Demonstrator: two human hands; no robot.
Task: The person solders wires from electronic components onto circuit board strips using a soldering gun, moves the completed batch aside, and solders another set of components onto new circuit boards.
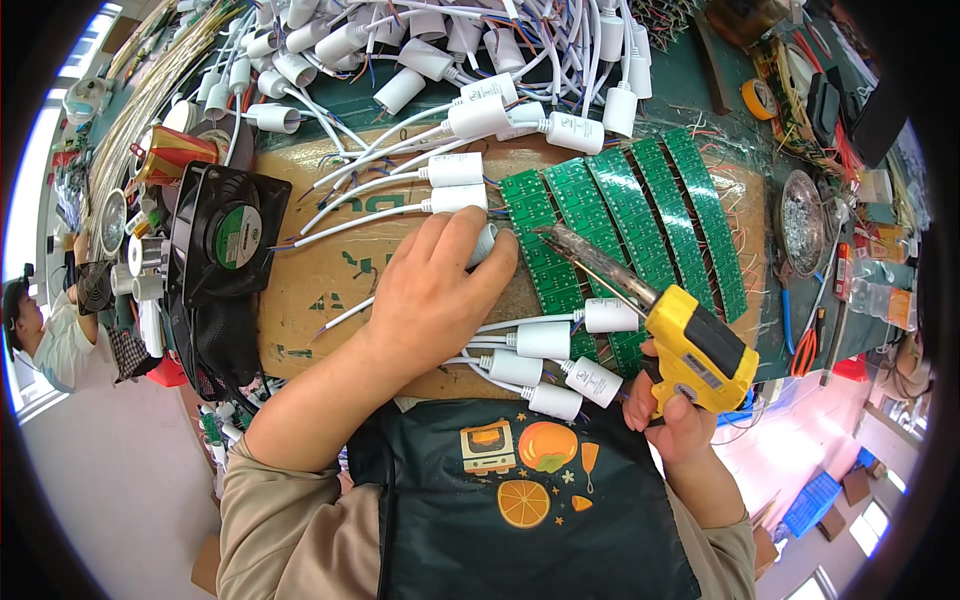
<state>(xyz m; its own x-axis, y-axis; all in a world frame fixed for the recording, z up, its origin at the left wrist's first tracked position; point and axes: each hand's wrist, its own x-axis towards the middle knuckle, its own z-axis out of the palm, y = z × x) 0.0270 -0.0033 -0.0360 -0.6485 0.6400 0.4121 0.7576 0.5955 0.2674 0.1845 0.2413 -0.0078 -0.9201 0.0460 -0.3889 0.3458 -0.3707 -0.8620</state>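
My left hand [435, 285] is closed around a white cylindrical plastic housing [483, 246] on a cable, mostly hidden by the fingers. The housing lies at the left edge of the rows of green circuit boards [620, 205]. My right hand [678, 415] grips a yellow and black soldering gun [705, 350]. Its dark tip points left, over the boards, apart from the left hand. Similar white housings [456, 168] with cables and bare wire ends lie just beyond my left hand. Several more housings [541, 340] lie between my forearms, some over the boards' near end.
Brown cardboard [300, 300] covers the work area on the green table. A black fan [228, 235] stands at the left. More white housings [420, 60] are heaped at the back. A metal dish [802, 215], pliers [806, 345] and yellow tape [758, 99] lie right. Another person [60, 335] is far left.
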